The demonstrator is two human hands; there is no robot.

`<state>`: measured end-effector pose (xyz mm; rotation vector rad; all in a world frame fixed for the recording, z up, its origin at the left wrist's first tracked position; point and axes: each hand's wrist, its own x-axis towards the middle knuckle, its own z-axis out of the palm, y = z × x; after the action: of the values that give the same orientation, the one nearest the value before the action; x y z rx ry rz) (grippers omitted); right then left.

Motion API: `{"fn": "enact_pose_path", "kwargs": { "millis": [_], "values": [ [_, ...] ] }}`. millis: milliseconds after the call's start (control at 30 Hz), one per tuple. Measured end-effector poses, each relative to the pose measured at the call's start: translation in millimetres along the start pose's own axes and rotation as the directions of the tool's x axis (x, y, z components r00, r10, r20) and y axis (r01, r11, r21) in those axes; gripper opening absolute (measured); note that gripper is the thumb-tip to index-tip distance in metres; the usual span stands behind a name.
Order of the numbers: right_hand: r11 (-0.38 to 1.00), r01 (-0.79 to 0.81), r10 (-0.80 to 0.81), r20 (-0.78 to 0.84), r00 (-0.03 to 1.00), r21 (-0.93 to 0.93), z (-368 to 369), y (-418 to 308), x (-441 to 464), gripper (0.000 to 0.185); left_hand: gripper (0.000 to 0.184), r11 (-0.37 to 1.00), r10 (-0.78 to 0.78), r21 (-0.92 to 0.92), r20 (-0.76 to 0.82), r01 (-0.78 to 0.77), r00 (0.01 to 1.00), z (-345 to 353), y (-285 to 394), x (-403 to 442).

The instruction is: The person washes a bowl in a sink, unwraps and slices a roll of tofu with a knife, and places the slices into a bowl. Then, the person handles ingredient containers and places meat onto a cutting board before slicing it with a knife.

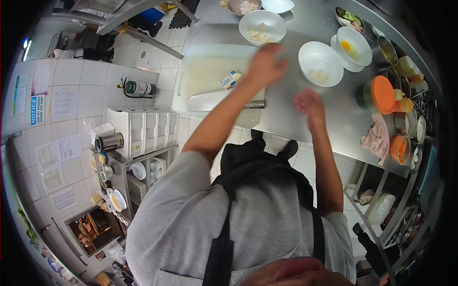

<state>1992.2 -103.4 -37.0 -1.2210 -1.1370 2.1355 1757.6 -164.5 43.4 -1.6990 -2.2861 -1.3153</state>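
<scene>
My left hand [267, 66] is over the right part of the cutting board, just below a white bowl [245, 26] of pale slices. It looks empty, with fingers outstretched and slightly blurred. My right hand [311, 107] hangs above the steel table, below another white bowl [310, 57] with a few pale pieces in it. Its fingers are apart, and I see nothing in them. On the whitish cutting board [200, 62] lie a small block in a blue-and-white wrapper [230, 79] and a broad-bladed cleaver [210, 101], its handle pointing right.
A bowl with an egg yolk [355, 35] stands at the upper right. Along the right side are an orange-lidded container [383, 94], a pink cloth [377, 138] and several tubs. White drawers [148, 128] and a fire extinguisher [138, 88] are at the left.
</scene>
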Motion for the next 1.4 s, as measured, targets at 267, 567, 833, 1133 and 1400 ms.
{"fn": "enact_pose_path", "kwargs": {
  "millis": [267,567,833,1133,1400],
  "values": [
    [0.796,0.282,0.006,0.472,0.882,-0.536,71.4,8.5,-36.7,0.035,0.05,0.881,-0.392,0.351,0.165,0.318,0.905,-103.9,-103.4,-116.5],
    [0.713,0.414,-0.198,0.403,0.893,-0.566,181.3,-45.3,-18.6,0.044,0.034,-0.155,-0.596,-0.776,0.567,0.611,0.569,-142.8,-109.7,-97.5],
    [0.864,0.451,-0.237,0.609,0.757,-0.225,263.7,-51.2,-43.1,0.026,0.04,0.018,-0.409,-0.784,0.56,0.62,0.72,-214.4,-68.5,-139.5],
    [0.726,0.677,-0.395,0.731,0.556,-0.122,326.4,-68.8,-96.0,0.021,0.041,0.18,-0.64,-0.777,0.373,0.604,0.671,-299.3,-7.6,-168.5],
    [0.527,0.831,-0.391,0.819,0.421,-0.176,394.2,-92.4,-95.6,0.018,0.047,0.088,-0.625,-0.934,0.219,0.347,0.749,-309.0,-37.0,-180.9]
  ]
}}
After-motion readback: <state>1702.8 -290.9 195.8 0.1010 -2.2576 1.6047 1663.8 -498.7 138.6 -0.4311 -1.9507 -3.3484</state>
